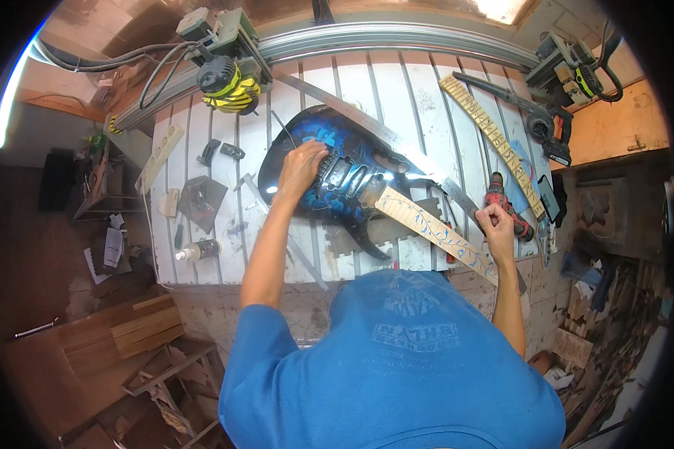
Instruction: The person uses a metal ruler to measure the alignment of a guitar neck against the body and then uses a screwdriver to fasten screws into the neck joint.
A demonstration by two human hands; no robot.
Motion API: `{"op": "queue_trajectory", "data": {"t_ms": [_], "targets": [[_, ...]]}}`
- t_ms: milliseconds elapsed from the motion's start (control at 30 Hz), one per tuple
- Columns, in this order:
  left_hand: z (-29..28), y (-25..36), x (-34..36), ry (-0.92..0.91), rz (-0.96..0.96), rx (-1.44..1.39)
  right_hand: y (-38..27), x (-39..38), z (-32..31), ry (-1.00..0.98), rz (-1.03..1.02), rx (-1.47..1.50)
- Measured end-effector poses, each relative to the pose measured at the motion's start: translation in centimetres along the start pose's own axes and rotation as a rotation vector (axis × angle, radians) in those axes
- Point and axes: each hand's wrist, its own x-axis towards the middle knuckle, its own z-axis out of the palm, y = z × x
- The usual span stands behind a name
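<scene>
A dark guitar body (328, 135) with blue pattern lies on the white slatted bench. My left hand (301, 168) rests curled at its metal bridge (328, 175); whatever those fingers grip is unclear. A thin dark rod (284, 127) angles up beside them. The pale neck (427, 227), drawn with blue vine-like lines, extends toward the lower right. A long metal straightedge (382, 129) runs diagonally past the body, and my right hand (496, 224) pinches it near the neck's far end. A red-black drill (518, 227) lies just right of that hand.
Machine rail (397, 37) with tool heads (225, 86) spans the back. A slotted pale strip (494, 138) and cordless blower (543, 127) lie right. A bottle (198, 250), clamps (210, 150) and power strip (161, 157) sit left on the bench (427, 75). Wood offcuts (146, 329) flank it below.
</scene>
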Motion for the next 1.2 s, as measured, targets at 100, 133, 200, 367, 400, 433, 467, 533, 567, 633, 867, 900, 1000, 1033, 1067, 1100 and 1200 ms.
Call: {"op": "queue_trajectory", "data": {"t_ms": [100, 133, 200, 367, 400, 433, 467, 533, 567, 633, 867, 900, 1000, 1033, 1067, 1100, 1200], "targets": [[0.5, 0.3, -0.1, 0.004, -0.019, 0.009, -0.6, -0.6, -0.2, 0.019, 0.020, 0.018], [0.9, 0.2, -0.3, 0.023, -0.010, 0.017, -0.8, -0.8, -0.2, 0.027, 0.022, 0.018], [1.3, -0.2, -0.7, 0.063, -0.002, -0.010, -0.8, -1.0, -0.1, 0.033, 0.022, 0.019], [1.0, -1.0, -0.4, 0.111, -0.004, -0.095, -0.8, -0.9, 0.7, 0.050, 0.009, 0.021], [0.8, -0.8, -0.4, 0.092, -0.023, -0.108, -0.8, -1.0, 0.6, 0.048, 0.015, 0.021], [0.6, -0.7, -0.3, 0.073, -0.043, -0.121, -0.7, -1.0, 0.6, 0.045, 0.021, 0.021], [0.5, -0.5, -0.3, 0.054, -0.063, -0.134, -0.6, -1.1, 0.6, 0.043, 0.028, 0.021], [0.2, -0.2, -0.2, 0.041, -0.079, -0.145, -0.5, -1.3, 0.5, 0.033, 0.037, 0.021], [0.1, 0.0, -0.2, 0.034, -0.088, -0.151, -0.4, -1.4, 0.4, 0.028, 0.041, 0.021], [0.4, -0.2, -0.5, 0.070, -0.079, -0.173, -0.6, -1.6, 0.4, 0.020, 0.041, 0.021], [-0.5, 0.4, -0.8, 0.171, -0.243, -0.334, 0.5, -3.1, 0.4, -0.025, 0.076, 0.084], [-0.2, 0.1, -0.9, 0.235, -0.221, -0.320, 0.7, -3.2, 0.6, -0.032, 0.080, 0.084], [0.3, 0.0, -1.2, 0.386, -0.188, -0.293, 1.5, -3.5, 1.4, -0.045, 0.071, 0.074], [0.3, 0.8, -1.3, 0.429, -0.221, -0.248, 1.7, -3.5, 1.7, -0.042, 0.056, 0.061], [0.6, 1.8, -1.4, 0.472, -0.254, -0.202, 1.8, -3.6, 1.9, -0.040, 0.042, 0.049], [0.7, 2.6, -1.6, 0.517, -0.286, -0.152, 1.6, -3.6, 2.1, -0.034, 0.033, 0.031], [1.5, 1.9, -2.5, 0.569, -0.397, -0.315, 0.7, -3.6, 2.4, -0.024, 0.009, -0.018]]}}
